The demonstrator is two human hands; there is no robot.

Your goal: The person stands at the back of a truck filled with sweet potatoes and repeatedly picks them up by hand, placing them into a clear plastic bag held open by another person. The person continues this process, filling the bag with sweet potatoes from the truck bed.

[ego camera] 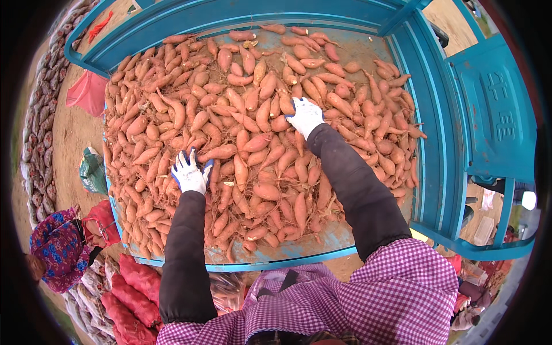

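Observation:
Sweet potatoes (263, 155), reddish with thin roots, lie in a broad layer across the blue metal truck bed (302, 256) in front of me. My left hand (189, 173), in a white work glove with blue fingers, rests on the left-centre part of the layer. Its fingers are spread, with one sweet potato (218, 152) just beyond the thumb. Farther forward and to the right, my right hand (307, 115), gloved alike, reaches down onto the roots. Its fingertips meet a sweet potato (286, 103); whether they grip it is hidden.
Blue side walls (302, 13) bound the bed at the far side and right. At lower left, a person in a flowered top (58, 250) is beside a red mesh sack (101, 224). Filled red sacks (136, 297) lie nearby. A row of filled sacks (41, 129) runs along the left.

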